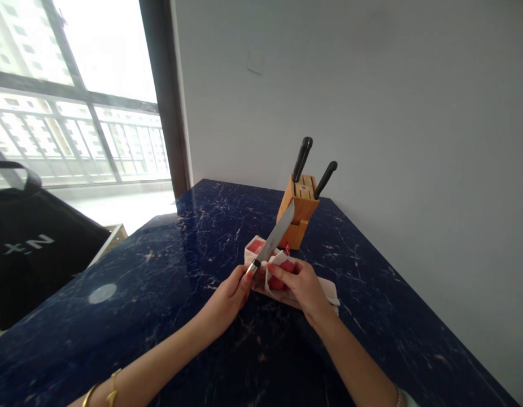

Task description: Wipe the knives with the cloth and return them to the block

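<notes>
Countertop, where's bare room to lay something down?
Bare countertop runs left of the left hand toward the window, and right of the knife block along the wall. It's crowded where both hands, knife and cloth meet the block.

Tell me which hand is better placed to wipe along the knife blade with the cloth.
Probably the right hand: it already grips the cloth at the base of the knife, while the left hand holds the handle.

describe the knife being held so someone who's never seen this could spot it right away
On the dark blue marble counter, in front of the wooden knife block, the left hand holds a knife. Unlike the two black-handled knives slotted in the block, its bare blade points up beside a pink-and-white cloth.
</notes>
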`<state>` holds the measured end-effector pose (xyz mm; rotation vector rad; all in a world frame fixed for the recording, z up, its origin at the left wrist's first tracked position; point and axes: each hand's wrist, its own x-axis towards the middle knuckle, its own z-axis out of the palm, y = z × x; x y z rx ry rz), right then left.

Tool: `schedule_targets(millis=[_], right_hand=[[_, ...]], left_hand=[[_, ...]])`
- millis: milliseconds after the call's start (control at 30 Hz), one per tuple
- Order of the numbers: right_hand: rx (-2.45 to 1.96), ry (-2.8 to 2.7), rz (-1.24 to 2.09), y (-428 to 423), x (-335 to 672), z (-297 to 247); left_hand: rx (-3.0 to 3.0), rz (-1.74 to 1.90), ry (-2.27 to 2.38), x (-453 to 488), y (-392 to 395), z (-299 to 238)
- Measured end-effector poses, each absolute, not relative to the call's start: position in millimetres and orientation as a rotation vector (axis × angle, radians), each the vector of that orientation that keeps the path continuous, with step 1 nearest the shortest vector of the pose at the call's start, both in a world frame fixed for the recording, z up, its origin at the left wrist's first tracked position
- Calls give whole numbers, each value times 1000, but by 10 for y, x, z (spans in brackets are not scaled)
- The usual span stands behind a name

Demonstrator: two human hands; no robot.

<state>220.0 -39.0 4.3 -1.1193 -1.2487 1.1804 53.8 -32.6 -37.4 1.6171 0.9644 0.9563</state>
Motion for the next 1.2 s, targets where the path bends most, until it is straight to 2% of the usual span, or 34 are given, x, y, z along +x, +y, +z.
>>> schedule_targets(millis=[167,500,767,1200], right_hand=[[-1139,-1294,1043,-411,2167,17],[-1077,-1323,1032,-455,2069,-27],[-1199,-1547,758,-449,2146,66],[-1191,-1668,583,-468,2160,127]], left_hand=[[1528,953,900,578,-315,-454],[1675,952,945,538,-383,-310],[1731,932,950,535,-406,-270],[1737,924,970,546,-388,-282]])
